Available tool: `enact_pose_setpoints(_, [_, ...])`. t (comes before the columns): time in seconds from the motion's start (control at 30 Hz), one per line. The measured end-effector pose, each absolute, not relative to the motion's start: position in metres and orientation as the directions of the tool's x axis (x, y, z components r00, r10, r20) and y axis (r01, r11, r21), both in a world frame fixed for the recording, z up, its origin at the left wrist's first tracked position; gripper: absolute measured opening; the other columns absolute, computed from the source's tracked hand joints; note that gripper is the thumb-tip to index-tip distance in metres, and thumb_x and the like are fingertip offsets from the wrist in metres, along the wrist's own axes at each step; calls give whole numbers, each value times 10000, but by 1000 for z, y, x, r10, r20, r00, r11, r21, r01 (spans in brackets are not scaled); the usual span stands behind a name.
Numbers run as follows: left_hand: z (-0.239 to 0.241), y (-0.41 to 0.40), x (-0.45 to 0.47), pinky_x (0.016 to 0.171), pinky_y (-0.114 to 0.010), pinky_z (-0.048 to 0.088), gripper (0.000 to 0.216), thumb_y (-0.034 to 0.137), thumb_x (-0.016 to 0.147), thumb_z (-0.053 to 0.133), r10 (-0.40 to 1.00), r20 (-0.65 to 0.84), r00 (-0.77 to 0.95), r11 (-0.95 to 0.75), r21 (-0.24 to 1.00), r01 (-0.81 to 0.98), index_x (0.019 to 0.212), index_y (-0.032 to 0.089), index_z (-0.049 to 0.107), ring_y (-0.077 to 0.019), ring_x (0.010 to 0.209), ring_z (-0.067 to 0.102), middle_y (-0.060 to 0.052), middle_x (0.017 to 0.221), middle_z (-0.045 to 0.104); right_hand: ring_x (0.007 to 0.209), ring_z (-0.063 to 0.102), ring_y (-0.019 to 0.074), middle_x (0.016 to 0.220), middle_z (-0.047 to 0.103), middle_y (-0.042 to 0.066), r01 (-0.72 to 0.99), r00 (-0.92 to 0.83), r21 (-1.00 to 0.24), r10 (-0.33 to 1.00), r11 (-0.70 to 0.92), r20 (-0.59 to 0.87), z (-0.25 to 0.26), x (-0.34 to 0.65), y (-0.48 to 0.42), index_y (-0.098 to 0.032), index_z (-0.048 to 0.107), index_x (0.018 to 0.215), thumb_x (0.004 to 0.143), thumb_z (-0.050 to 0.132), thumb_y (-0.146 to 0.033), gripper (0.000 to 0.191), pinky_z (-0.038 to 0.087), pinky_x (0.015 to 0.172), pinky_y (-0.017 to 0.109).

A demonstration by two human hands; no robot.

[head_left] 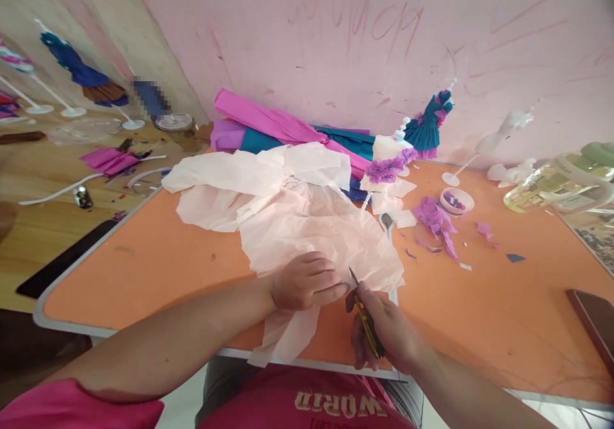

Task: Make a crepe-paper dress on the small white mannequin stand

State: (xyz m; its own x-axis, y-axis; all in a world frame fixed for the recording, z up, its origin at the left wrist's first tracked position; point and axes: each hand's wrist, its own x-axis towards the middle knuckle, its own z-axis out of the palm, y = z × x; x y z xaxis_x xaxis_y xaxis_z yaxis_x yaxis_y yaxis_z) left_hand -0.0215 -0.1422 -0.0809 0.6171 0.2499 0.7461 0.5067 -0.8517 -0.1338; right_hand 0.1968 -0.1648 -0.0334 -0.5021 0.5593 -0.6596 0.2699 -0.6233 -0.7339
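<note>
A large crumpled sheet of white crepe paper [316, 224] lies over the orange table, with a loose strip hanging past its near edge. My left hand [309, 282] is closed at the near border of this paper, its fingers curled and the thumb side towards my right hand. In my right hand [384, 327] is a cutting tool with a yellow-and-black handle [367, 323]. Its dark pointed tip slants up and left, right beside the paper's edge and my left fingertips. Whether it is scissors or a knife I cannot tell, as my fingers cover part of it.
Rolled pink, purple and teal paper [268, 119] lies behind. A small dress form with purple flowers [388, 168] and a teal dress [426, 125] stand at the back. Rightward are a small bowl [455, 202], purple scraps [435, 221], a bottle [559, 179] and a phone-like slab [595, 323].
</note>
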Motion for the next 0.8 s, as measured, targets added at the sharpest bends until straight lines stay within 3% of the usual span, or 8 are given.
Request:
enact_pose_setpoints(0.3, [-83, -144, -23, 760, -301, 490, 101, 143, 896, 644, 227, 746, 626, -863, -145, 485, 988, 171, 675, -144, 803, 644, -2, 817, 709, 261, 365, 101, 378, 491, -71, 330, -471, -754, 592, -568, -653, -39, 189, -157, -228, 419, 829, 948, 327, -690, 486, 445, 383, 253])
enact_pose_setpoints(0.53, [-83, -143, -22, 755, -292, 490, 69, 163, 894, 660, 195, 761, 619, -869, -159, 469, 959, 175, 682, -130, 796, 636, 8, 809, 703, 280, 416, 122, 415, 538, -32, 294, -498, -735, 559, -611, -663, -48, 194, -155, -207, 461, 875, 948, 333, -688, 503, 468, 381, 279])
enact_pose_setpoints(0.8, [-79, -142, -26, 715, -295, 497, 146, 159, 804, 757, 147, 771, 619, -868, -200, 455, 942, 163, 706, -131, 762, 628, 12, 806, 693, 276, 449, 118, 422, 574, 4, 315, -470, -659, 491, -683, -734, -26, 199, -162, -211, 468, 868, 962, 323, -651, 473, 317, 329, 201])
